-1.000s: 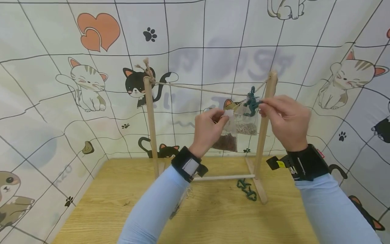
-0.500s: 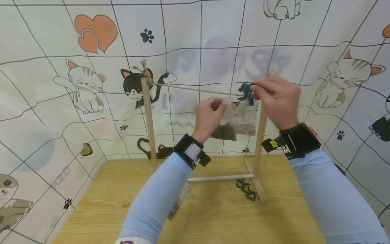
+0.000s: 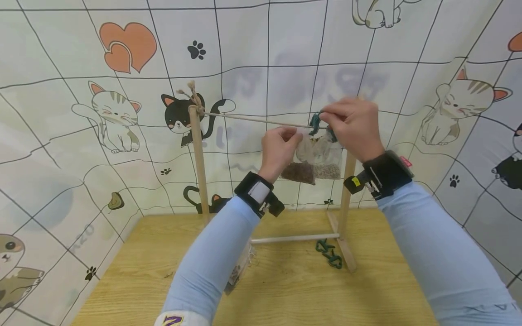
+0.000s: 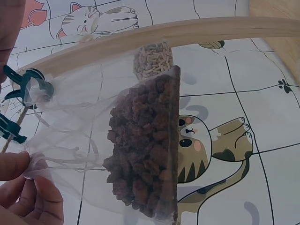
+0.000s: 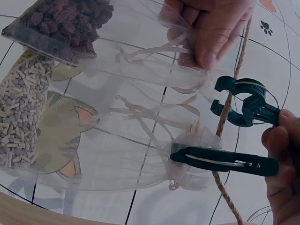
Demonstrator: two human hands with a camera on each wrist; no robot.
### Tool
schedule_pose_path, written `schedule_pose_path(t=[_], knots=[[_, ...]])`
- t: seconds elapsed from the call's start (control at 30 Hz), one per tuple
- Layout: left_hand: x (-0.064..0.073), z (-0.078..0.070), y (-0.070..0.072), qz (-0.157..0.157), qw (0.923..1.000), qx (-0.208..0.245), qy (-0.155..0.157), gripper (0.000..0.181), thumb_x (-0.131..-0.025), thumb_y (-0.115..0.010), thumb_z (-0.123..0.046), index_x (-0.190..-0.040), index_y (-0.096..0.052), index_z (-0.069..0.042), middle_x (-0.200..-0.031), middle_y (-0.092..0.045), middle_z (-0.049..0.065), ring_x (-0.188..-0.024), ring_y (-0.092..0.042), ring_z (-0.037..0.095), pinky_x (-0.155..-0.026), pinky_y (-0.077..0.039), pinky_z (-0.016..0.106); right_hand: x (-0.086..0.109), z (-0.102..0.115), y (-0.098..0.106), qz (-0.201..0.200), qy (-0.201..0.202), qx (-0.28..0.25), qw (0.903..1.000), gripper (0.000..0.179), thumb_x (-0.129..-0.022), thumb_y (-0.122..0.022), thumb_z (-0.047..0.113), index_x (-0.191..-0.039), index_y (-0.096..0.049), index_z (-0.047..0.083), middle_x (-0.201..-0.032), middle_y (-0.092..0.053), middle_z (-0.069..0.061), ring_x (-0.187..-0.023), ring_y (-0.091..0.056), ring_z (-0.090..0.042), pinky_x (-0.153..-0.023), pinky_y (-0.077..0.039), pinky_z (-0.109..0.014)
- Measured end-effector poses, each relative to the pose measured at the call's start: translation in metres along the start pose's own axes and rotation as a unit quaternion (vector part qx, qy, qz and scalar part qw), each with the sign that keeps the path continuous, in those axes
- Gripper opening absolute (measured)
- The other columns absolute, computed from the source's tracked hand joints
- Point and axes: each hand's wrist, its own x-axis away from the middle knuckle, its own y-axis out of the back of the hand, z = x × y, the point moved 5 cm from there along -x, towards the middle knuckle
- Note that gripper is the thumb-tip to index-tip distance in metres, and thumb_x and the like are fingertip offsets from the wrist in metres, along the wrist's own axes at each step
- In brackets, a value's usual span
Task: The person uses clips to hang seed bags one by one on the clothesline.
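Observation:
My left hand (image 3: 280, 151) pinches the gathered top of a sheer mesh bag (image 4: 140, 145) of reddish-brown chunks, seen closely in the left wrist view. A green plastic clip (image 5: 253, 105) is pinched by my right hand (image 3: 354, 127); its mouth stands parted at the twine (image 3: 261, 120), beside the held bag's top. Right next to it, a second green clip (image 5: 220, 161) sits on the twine and clamps the neck of another mesh bag (image 5: 21, 112), filled with pale pellets, which hangs down. In the head view my right fingers partly cover that clip.
A wooden stand with a left post (image 3: 197, 163), a right post (image 3: 346, 199) and a white lower bar (image 3: 295, 238) carries the twine. Two green clips (image 3: 334, 260) lie by its right foot. A packet (image 3: 237, 274) lies partly behind my left forearm.
My right hand has moved left along the twine, turning the green clip down onto it beside the pellet bag. My left hand has lifted the brown-filled bag up close to the twine.

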Motion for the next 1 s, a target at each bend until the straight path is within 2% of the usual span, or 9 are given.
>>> schedule_pose_path(t=[0.17, 0.37, 0.53, 0.67, 0.8, 0.9, 0.97, 1.0], knots=[[-0.001, -0.004, -0.002, 0.016, 0.9996, 0.022, 0.011, 0.023, -0.088, -0.062, -0.025, -0.105, -0.068, -0.011, -0.093, -0.069, 0.000, -0.080, -0.061, 0.008, -0.066, -0.048, 0.021, -0.004, 0.000, -0.005, 0.018, 0.006, 0.006, 0.9998, 0.011, -0.083, -0.067, 0.015, -0.084, -0.074, 0.006, -0.076, -0.069, -0.011, -0.064, -0.055, -0.018, -0.065, -0.036, -0.029], [-0.003, -0.007, -0.004, 0.026, 0.9985, 0.047, 0.005, 0.017, -0.088, -0.062, -0.026, -0.100, -0.070, -0.016, -0.091, -0.069, -0.004, -0.080, -0.062, 0.007, -0.068, -0.048, 0.021, -0.005, -0.003, -0.011, 0.053, -0.022, 0.004, 0.9984, 0.012, -0.084, -0.066, 0.016, -0.086, -0.074, 0.007, -0.081, -0.070, -0.010, -0.067, -0.057, -0.021, -0.078, -0.031, -0.035], [-0.003, -0.008, -0.004, 0.021, 0.9976, 0.066, 0.003, 0.014, -0.087, -0.063, -0.023, -0.097, -0.071, -0.017, -0.091, -0.070, -0.005, -0.078, -0.062, 0.008, -0.067, -0.048, 0.021, -0.005, -0.002, -0.014, 0.078, -0.032, -0.004, 0.9965, 0.013, -0.084, -0.066, 0.015, -0.088, -0.073, 0.006, -0.082, -0.070, -0.011, -0.065, -0.055, -0.021, -0.085, -0.029, -0.038], [-0.003, -0.007, -0.003, 0.012, 0.9980, 0.061, 0.011, 0.015, -0.085, -0.064, -0.025, -0.096, -0.071, -0.017, -0.091, -0.069, -0.006, -0.078, -0.061, 0.008, -0.067, -0.049, 0.021, -0.004, -0.002, -0.015, 0.100, -0.032, 0.001, 0.9945, 0.015, -0.085, -0.065, 0.017, -0.090, -0.073, 0.005, -0.080, -0.068, -0.011, -0.065, -0.052, -0.021, -0.091, -0.028, -0.043], [-0.001, -0.006, -0.003, 0.011, 0.9979, 0.060, 0.019, 0.015, -0.084, -0.065, -0.025, -0.095, -0.071, -0.016, -0.093, -0.069, -0.006, -0.080, -0.061, 0.008, -0.067, -0.048, 0.020, -0.003, -0.004, -0.015, 0.130, -0.035, 0.006, 0.9909, 0.019, -0.086, -0.064, 0.021, -0.094, -0.072, 0.006, -0.082, -0.067, -0.010, -0.065, -0.049, -0.021, -0.099, -0.022, -0.048], [-0.001, -0.006, -0.003, 0.012, 0.9982, 0.057, 0.015, 0.015, -0.084, -0.065, -0.023, -0.095, -0.071, -0.015, -0.094, -0.069, -0.005, -0.080, -0.061, 0.008, -0.067, -0.048, 0.020, -0.002, -0.006, -0.015, 0.155, -0.039, 0.003, 0.9871, 0.025, -0.085, -0.064, 0.027, -0.097, -0.071, 0.006, -0.085, -0.067, -0.009, -0.066, -0.050, -0.021, -0.095, -0.027, -0.045], [-0.002, -0.006, -0.003, 0.013, 0.9984, 0.054, 0.011, 0.015, -0.085, -0.065, -0.022, -0.096, -0.071, -0.015, -0.094, -0.069, -0.004, -0.080, -0.061, 0.009, -0.067, -0.048, 0.020, -0.002, -0.007, -0.014, 0.172, -0.048, 0.001, 0.9839, 0.029, -0.085, -0.064, 0.032, -0.099, -0.070, 0.008, -0.087, -0.066, -0.007, -0.066, -0.051, -0.020, -0.086, -0.035, -0.041], [-0.002, -0.005, -0.004, 0.014, 0.9985, 0.053, 0.009, 0.015, -0.085, -0.065, -0.022, -0.096, -0.071, -0.014, -0.094, -0.069, -0.004, -0.080, -0.061, 0.009, -0.067, -0.048, 0.020, -0.002, -0.008, -0.014, 0.181, -0.050, 0.002, 0.9822, 0.030, -0.085, -0.064, 0.034, -0.100, -0.070, 0.008, -0.088, -0.066, -0.007, -0.067, -0.052, -0.020, -0.083, -0.035, -0.039]])
